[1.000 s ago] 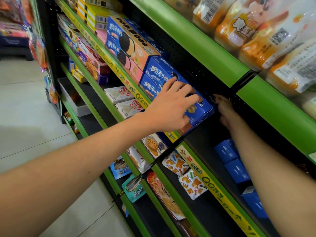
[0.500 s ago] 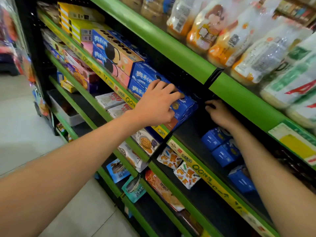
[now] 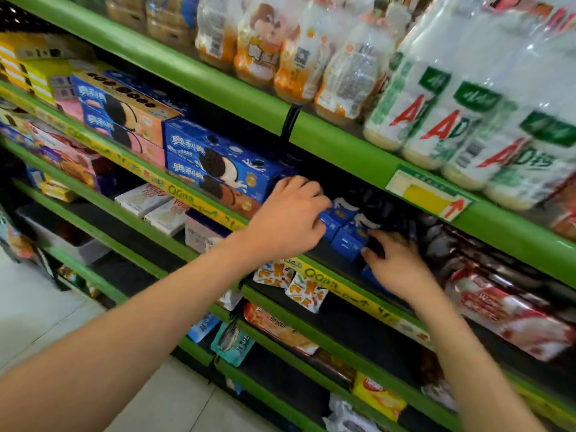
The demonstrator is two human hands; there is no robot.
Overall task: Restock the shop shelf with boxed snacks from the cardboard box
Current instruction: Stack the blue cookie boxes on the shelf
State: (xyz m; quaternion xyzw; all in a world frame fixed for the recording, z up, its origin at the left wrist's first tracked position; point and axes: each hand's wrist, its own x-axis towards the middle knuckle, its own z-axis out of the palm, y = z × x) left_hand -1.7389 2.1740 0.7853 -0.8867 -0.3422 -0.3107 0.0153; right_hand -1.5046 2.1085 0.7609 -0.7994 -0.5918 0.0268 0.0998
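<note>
Shifting off the stack of large blue cardboard biscuit boxes (image 3: 218, 163), the left hand (image 3: 290, 216) now curls its fingers onto a small blue snack box (image 3: 330, 224) on the black shelf with green edge (image 3: 358, 294). The right hand (image 3: 396, 263), out of the shelf's back, lies loose-fingered against a neighbouring small blue box (image 3: 347, 244); whether it grips is unclear. Work has probably moved from stacking to straightening this row; no supply carton shows.

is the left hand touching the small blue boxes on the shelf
Touching. The head view shows the left hand with fingers curled onto the nearest of the small blue boxes.
</note>
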